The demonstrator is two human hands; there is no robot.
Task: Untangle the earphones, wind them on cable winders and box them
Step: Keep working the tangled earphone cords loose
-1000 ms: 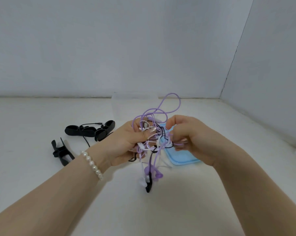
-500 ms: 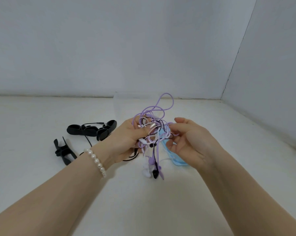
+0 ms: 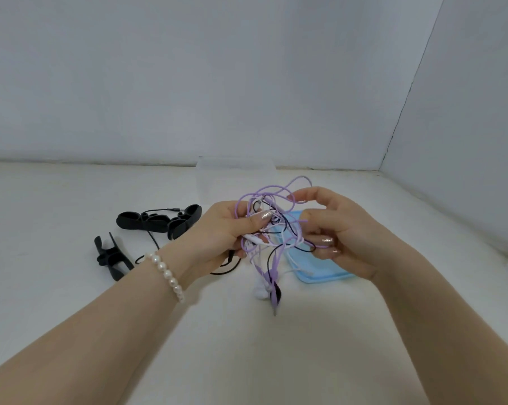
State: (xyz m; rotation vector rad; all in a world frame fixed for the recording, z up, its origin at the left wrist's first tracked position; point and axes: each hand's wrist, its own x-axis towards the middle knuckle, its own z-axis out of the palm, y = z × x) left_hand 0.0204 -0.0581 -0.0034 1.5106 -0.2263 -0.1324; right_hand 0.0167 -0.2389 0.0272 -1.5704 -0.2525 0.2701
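Tangle (image 3: 268, 229) of purple, white and black earphone cords is held above the table (image 3: 71, 287) at frame centre; left hand (image 3: 220, 232) grips it from 9 o'clock, thumb curled over the cords, and right hand (image 3: 343, 229) at 3 o'clock pinches a purple loop with curled fingers. Earbuds (image 3: 268, 290) hang at 6 o'clock of the tangle, near the table. Black winders (image 3: 159, 222) lie at 9 o'clock of the left hand, blue lid (image 3: 320, 271) under the right hand, clear box (image 3: 236, 178) at 12 o'clock; pearl bracelet (image 3: 168, 274) on the left wrist.
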